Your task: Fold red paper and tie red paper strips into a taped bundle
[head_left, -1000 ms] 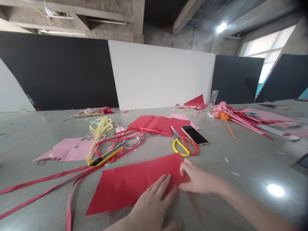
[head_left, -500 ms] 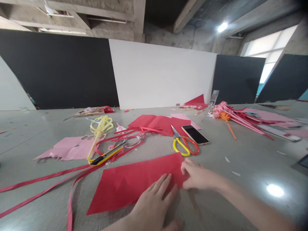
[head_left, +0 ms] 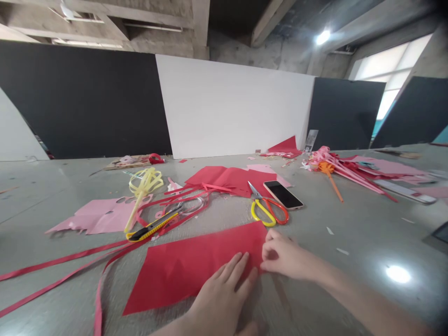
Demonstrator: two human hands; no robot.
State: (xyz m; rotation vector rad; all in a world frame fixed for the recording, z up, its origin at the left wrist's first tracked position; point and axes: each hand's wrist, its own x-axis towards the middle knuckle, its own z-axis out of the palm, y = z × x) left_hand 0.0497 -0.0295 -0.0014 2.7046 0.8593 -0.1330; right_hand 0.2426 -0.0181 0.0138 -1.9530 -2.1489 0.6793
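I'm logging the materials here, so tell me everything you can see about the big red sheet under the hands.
The red sheet is thin, matte paper, a long four-sided piece with slanted ends, faintly creased. It lies flat on the grey table. The left hand rests fingers flat on its near right part; the right hand curls its fingers at its right corner, and whether it pinches the paper is unclear.

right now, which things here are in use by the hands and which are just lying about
In use: flat red paper sheet, left hand pressed flat on it, right hand at its corner.
Lying about: yellow-and-orange scissors, black-screened phone, yellow-and-black utility knife, pink paper scraps.
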